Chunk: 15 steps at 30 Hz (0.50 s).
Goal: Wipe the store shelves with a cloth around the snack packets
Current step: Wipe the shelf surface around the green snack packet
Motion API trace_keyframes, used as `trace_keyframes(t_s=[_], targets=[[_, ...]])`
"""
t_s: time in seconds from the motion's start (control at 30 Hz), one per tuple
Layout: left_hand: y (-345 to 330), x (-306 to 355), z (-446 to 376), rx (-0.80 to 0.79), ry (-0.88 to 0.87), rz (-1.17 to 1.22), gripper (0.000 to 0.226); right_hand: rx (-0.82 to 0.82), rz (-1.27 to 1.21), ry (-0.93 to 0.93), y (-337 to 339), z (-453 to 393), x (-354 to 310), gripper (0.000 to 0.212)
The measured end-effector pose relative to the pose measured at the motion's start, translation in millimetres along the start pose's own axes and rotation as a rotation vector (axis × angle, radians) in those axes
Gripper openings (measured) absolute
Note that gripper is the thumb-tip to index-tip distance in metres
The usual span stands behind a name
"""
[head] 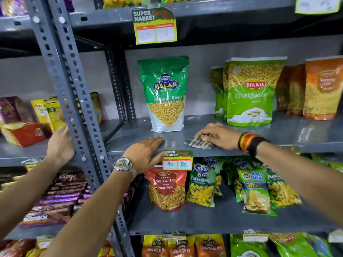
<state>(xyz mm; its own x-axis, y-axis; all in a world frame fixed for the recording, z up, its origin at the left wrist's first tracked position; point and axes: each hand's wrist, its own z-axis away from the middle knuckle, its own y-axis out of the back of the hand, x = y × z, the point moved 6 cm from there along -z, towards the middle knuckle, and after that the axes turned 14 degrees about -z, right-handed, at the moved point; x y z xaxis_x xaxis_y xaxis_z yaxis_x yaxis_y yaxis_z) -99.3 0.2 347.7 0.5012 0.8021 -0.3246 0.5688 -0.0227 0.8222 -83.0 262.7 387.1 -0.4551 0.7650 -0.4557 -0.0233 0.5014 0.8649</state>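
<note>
Pressing cloth [200, 142] flat, lengthwise along shelf [278, 134] edge

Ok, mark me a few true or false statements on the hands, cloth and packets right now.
1. The right hand presses the cloth on the shelf. True.
2. The cloth lies left of the Balaji packet. False: it lies in front of it, to the right.
3. The Balaji packet stands upright. True.
4. The price tag by the left hand reads 20 and 15. False: 90 and 85.
</note>
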Motion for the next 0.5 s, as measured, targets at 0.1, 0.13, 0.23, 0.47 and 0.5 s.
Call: trace_keyframes(t_s=[0.1, 0.13, 0.23, 0.47, 0.5], targets=[[0.2, -1.0, 0.5, -0.055, 0.016, 0.014, 0.074, -0.122, -0.042, -0.016, 19.9, 22.7, 4.9, 0.028], [0.8, -1.1, 0.8, -0.071, 0.019, 0.014, 0.074, -0.088, -0.053, -0.023, 29.7, 22.3, 8.2, 0.028], [7.2, 11.1, -3.2, -0.062, -0.011, -0.001, 0.070, 0.051, -0.103, -0.082, 39.7, 12.1, 24.4, 0.030], [24.2, 67.8, -41.4, -0.063, -0.091, -0.025, 0.068, 0.021, -0.017, -0.019, 26.0, 34.7, 34.6, 0.026], [21.4, 71.9, -42.9, -0.081, -0.094, -0.023, 0.069, -0.037, -0.039, -0.009, 29.0, 44.3, 30.7, 0.026]])
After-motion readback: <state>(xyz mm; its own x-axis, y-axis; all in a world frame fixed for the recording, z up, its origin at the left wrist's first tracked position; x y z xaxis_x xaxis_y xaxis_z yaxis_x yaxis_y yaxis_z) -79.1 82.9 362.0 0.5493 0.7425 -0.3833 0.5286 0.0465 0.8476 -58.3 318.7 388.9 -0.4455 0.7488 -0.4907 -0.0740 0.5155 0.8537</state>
